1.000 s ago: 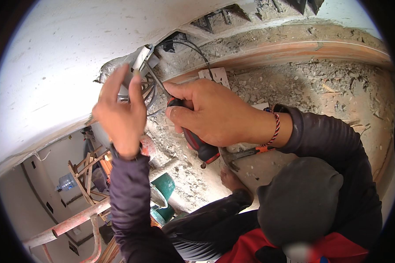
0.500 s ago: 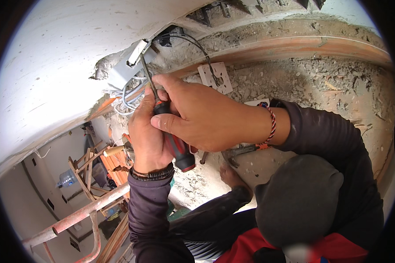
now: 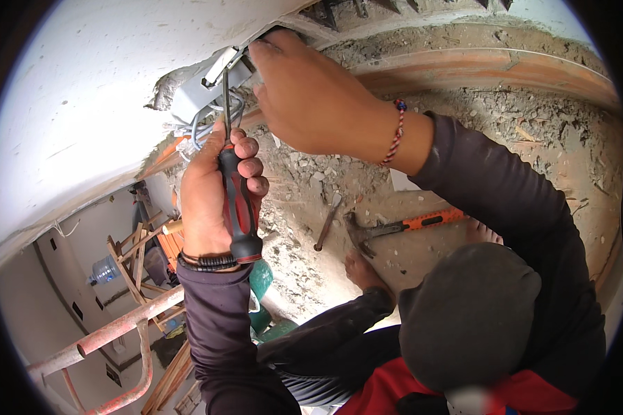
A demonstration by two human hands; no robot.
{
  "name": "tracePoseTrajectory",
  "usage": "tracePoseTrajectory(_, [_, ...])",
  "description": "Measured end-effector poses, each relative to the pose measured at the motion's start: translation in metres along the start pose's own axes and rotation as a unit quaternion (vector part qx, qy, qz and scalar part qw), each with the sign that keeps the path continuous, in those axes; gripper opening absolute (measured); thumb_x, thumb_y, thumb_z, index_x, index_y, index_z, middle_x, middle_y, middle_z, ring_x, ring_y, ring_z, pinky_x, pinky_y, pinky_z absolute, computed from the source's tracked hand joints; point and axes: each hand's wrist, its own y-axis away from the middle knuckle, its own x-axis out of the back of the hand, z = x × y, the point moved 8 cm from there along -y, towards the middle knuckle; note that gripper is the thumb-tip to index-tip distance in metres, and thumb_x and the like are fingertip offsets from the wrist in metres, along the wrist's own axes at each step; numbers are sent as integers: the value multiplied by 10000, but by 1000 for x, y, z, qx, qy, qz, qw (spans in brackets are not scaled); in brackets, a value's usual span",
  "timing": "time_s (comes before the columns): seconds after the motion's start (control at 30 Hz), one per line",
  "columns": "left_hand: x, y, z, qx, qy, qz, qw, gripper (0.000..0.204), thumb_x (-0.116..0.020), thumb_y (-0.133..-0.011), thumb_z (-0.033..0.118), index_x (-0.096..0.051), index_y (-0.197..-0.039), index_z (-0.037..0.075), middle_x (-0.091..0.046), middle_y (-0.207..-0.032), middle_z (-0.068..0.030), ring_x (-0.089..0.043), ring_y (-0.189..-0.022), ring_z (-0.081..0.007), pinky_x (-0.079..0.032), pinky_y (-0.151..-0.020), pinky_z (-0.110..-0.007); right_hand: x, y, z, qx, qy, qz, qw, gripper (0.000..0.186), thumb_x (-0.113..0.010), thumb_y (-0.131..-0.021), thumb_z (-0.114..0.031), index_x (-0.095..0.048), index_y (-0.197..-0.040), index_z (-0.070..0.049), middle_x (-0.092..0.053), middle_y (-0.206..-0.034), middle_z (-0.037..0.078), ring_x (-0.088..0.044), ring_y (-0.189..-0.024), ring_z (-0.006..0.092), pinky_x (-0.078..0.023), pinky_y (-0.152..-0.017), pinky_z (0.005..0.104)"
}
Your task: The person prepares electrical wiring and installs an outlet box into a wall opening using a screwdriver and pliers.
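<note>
the screwdriver (image 3: 241, 214) is clasped in the left hand (image 3: 204, 197), its tip seen at the white fitting (image 3: 219, 66); the right hand (image 3: 304, 104) is placed just beside, whether grasping anything cannot be told.

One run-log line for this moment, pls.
left hand: grips screwdriver | right hand: beside grey box | floor: hammer

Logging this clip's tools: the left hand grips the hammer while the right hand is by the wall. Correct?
Not quite: in the head view, the left hand grips a screwdriver; the hammer lies on the floor. The right hand is by the wall.
</note>
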Motion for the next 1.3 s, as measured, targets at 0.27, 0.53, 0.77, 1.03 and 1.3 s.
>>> tracePoseTrajectory(0.27, [-6, 0, 0, 8, 38, -20, 999, 257, -410, -1078, 311, -508, -954, 108, -535, -776, 31, -535, -590, -57, -496, -493, -225, -38, -1, 21, -326, -514, 23, 793, 323, -565, -950, -100, -528, -1219, 74, -636, -949, 155, -676, -650, 196, -570, -574, 318])
tracePoseTrajectory(0.53, [-13, -1, 1, -1, 44, -23, 999, 236, -456, -1068, 318, -512, -939, 129, -527, -776, 28, -514, -607, -68, -455, -506, -228, -50, -7, 27, -322, -543, 76, 772, 272, -582, -902, -15, -563, -1166, 50, -599, -1026, 125, -683, -825, 208, -588, -716, 315])
tracePoseTrajectory(0.77, [-14, 0, 2, -11, 38, -18, 999, 228, -455, -1069, 311, -514, -943, 131, -532, -779, 23, -515, -603, -68, -451, -498, -227, -54, -5, 32, -311, -561, 33, 767, 310, -575, -890, 3, -543, -1194, 55, -572, -1077, 125, -677, -883, 222, -583, -765, 319])
tracePoseTrajectory(1.03, [-14, -3, -1, -17, 45, -25, 999, 232, -459, -1067, 317, -508, -942, 129, -532, -783, 19, -521, -607, -72, -454, -496, -222, -50, 1, 37, -322, -541, 74, 774, 225, -570, -945, -57, -559, -1145, 46, -586, -988, 105, -648, -771, 187, -586, -693, 321])
tracePoseTrajectory(1.3, [-3, -2, 4, -38, -22, -8, 999, 239, -464, -1064, 322, -514, -947, 120, -557, -794, 7, -520, -605, -75, -448, -493, -223, -58, -17, 56, -276, -240, -61, 929, 285, -496, -917, -47, -467, -1187, 40, -667, -647, 113, -671, -586, 223, -561, -579, 324])
